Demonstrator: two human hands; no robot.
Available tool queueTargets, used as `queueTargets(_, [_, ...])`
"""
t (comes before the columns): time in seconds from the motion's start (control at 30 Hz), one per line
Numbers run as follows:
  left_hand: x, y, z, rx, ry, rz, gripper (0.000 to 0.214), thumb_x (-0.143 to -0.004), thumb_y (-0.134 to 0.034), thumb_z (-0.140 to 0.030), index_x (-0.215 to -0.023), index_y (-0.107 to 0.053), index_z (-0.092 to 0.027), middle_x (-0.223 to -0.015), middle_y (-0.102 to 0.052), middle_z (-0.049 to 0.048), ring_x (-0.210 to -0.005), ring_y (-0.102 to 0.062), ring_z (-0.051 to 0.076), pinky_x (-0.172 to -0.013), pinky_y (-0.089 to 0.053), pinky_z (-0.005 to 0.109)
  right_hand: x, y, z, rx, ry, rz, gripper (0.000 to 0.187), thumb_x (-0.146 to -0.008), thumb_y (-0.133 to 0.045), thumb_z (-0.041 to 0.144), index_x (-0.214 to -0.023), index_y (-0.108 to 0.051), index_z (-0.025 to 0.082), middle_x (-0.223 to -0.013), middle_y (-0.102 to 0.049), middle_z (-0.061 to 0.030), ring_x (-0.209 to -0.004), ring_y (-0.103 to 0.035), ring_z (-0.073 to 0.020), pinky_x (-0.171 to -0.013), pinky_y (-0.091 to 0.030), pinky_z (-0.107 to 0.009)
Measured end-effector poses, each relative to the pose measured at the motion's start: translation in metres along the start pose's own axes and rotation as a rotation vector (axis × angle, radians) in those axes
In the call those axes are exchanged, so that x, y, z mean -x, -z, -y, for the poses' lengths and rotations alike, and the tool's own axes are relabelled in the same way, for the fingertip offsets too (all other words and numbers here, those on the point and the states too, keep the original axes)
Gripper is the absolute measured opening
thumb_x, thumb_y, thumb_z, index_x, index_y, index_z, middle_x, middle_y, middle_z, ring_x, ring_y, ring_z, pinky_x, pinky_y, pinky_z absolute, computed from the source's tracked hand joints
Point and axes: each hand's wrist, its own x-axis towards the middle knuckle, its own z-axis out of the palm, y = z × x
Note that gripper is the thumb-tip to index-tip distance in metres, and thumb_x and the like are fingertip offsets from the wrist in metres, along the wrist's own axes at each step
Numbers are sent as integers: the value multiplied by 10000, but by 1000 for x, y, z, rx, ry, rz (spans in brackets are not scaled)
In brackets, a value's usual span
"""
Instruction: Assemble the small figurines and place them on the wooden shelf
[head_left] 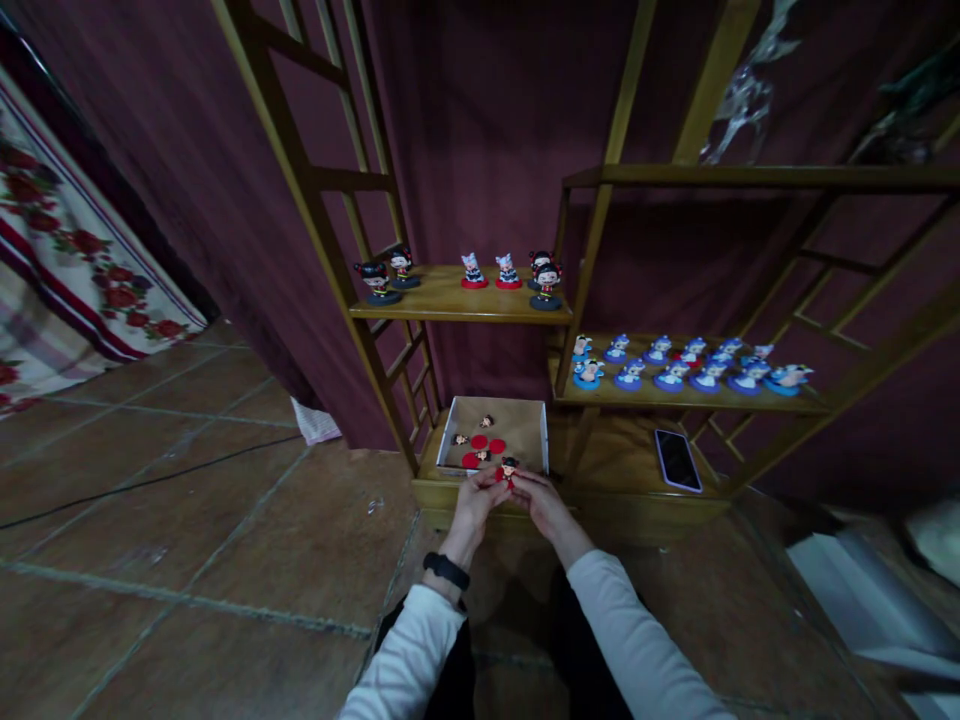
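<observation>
Between my left hand (pixel 476 502) and my right hand (pixel 539 497) is a small black-haired figurine (pixel 509 468) in red. The fingers of both hands are closed on it from either side, just over the front edge of a shallow cardboard box (pixel 537 432). Inside the box lie several loose figurine pieces, among them one dark-haired piece (pixel 487 421) near the back. Several red round bases are there too, one of them a flat red disc (pixel 497 446) right behind the held figurine. How the figurine meets its base is partly hidden by my fingers.
Black-haired figurines (pixel 377 284) and two white-haired figurines (pixel 472 270) stand on the upper wooden shelf (pixel 435 305). Several blue-based figurines (pixel 673 374) fill the right shelf. A phone (pixel 678 460) lies below them. Glass ornaments (pixel 750 95) stand higher up; a cable (pixel 150 470) crosses the floor.
</observation>
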Motion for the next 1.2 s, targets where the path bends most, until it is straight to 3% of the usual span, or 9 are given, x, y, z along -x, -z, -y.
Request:
queueTargets(0.17, [45,-4,7,-97,-53,115,454,-503,-805,-144,-916,-624,-85,-646,-644,27,-550,-603,100,-596,-500,217,46,9,1,-9,-25,53,378,-548,-766,338,-866,-666,161,-765,-700,-32,-668,-631,-127,-668,-466,-262])
queueTargets(0.37, [92,-15,14,-51,60,88,365,-557,-787,-169,-872,-628,-80,-739,-671,83,-618,-637,128,-650,-524,256,101,15,12,10,0,73,390,-509,-778,329,-837,-676,142,-791,-697,-44,-695,-619,-132,-674,-442,-265])
queueTargets(0.53, [117,-20,21,-34,58,47,304,-554,-787,-145,-802,-617,-94,-715,-669,75,-583,-631,121,-606,-522,237,130,15,14,3,58,137,398,-506,-777,325,-846,-674,146,-810,-687,-38,-665,-599,-116,-640,-426,-246])
queueTargets(0.93, [107,9,37,-32,-24,-11,371,-404,-830,-211,-701,-616,-154,-598,-633,6,-525,-612,134,-567,-494,247,121,1,-6,89,68,156,312,-496,-777,341,-710,-655,149,-665,-650,-23,-523,-572,-122,-526,-410,-240])
queueTargets(1.07, [107,7,37,-18,-58,-12,390,-382,-839,-263,-692,-628,-159,-522,-579,-22,-479,-575,113,-552,-475,237,114,-2,-10,78,62,100,389,-437,-804,330,-752,-653,160,-698,-663,-22,-544,-587,-130,-529,-422,-242])
queueTargets(1.2, [113,0,33,3,-86,58,445,-404,-835,-318,-780,-668,-149,-669,-646,48,-578,-608,144,-591,-473,251,110,-1,-12,52,62,103,397,-467,-784,339,-803,-663,167,-749,-678,-35,-606,-616,-156,-557,-443,-259])
